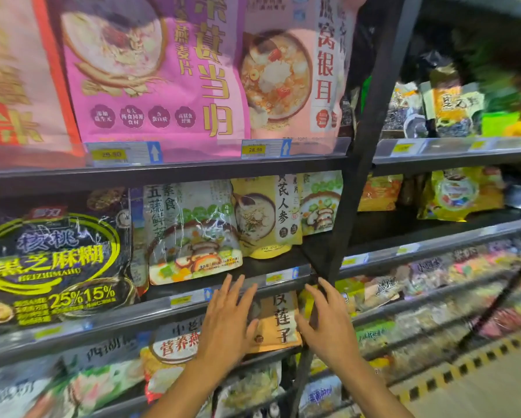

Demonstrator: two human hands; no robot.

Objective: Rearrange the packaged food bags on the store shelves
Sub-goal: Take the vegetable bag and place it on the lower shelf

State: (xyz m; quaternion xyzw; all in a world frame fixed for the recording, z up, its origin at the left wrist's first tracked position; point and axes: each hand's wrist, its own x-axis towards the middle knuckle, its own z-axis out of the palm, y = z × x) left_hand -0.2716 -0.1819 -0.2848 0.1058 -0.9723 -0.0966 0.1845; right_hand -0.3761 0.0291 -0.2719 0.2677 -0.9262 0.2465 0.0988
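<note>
head view: is looking at dark store shelves crowded with packaged food bags.
left hand (226, 321): is reaching forward with fingers straight and spread, gripping nothing, just left of the orange bag (279, 325).
right hand (328, 324): is reaching forward the same way, fingers fanned out, gripping nothing, just right of that bag.
orange bag: is standing on the shelf under the middle shelf (117, 319), between the two hands; whether either hand is touching it is unclear.
middle shelf: is carrying, left to right, a black sesame bag (51, 263), a vegetable porridge bag (193, 233) and a yellow bag (268, 215).
top shelf (193, 170): is carrying a pink bag (156, 70) beside a pale pink bag (292, 70).
</note>
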